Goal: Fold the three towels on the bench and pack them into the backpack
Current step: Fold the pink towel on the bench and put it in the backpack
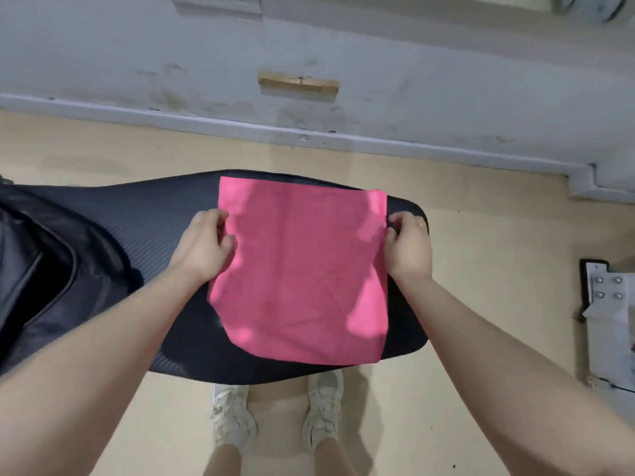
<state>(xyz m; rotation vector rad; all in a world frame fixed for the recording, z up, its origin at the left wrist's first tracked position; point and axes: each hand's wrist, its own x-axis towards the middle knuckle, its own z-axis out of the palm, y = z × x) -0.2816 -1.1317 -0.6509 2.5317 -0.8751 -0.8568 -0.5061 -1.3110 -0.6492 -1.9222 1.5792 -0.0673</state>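
One pink towel (302, 269) lies spread across the right end of the black bench (165, 218); your left hand (206, 245) and right hand (409, 249) each pinch a side edge, one backpack (37, 269) at the left end

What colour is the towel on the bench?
Bright pink all over, no pattern. The towel shows best in the head view, spread flat on the black bench.

Towel (302, 269): bright pink, plain, centre. Bench (165, 214) pad: black, fine ribbed weave. Backpack (44, 269), 9 o'clock: black. Floor (481, 235): pale cream. Wall (137, 56), 12 o'clock: grey-white, stained. Shoes (233, 417), 6 o'clock: off-white.
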